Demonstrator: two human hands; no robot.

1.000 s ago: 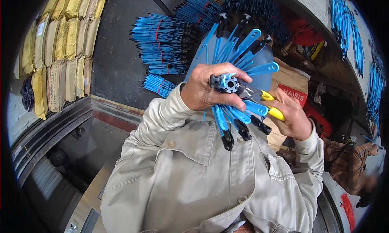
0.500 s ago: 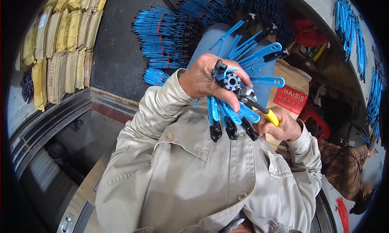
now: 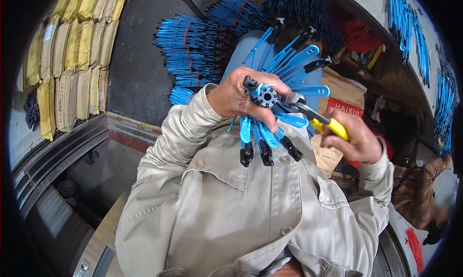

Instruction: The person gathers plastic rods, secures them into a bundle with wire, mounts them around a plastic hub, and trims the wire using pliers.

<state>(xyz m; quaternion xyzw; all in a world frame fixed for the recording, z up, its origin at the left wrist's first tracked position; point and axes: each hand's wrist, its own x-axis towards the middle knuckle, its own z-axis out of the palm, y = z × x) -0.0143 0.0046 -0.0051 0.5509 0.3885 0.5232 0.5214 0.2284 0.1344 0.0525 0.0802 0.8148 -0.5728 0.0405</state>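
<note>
A round black slotted hub (image 3: 266, 97) sits between the thumb and fingers of my left hand (image 3: 243, 94), which is closed round it. Blue strips (image 3: 305, 58) with black ends fan out from it on several sides. My right hand (image 3: 354, 136) is closed on the yellow handles of pliers (image 3: 330, 126). The dark jaws of the pliers point left, right beside the hub; whether they grip a piece cannot be made out.
Red-banded bundles of blue strips (image 3: 190, 36) lie beyond my left hand. Wrapped packages (image 3: 72, 45) are stacked at the left. A HAISIS paper bag (image 3: 342, 91) stands behind my right hand. Another person's plaid sleeve (image 3: 415, 190) shows at the right, below more blue strips (image 3: 415, 31).
The hub and my left hand have shifted slightly left. My right hand has moved right and a little up with the pliers, whose handles now lie flatter.
</note>
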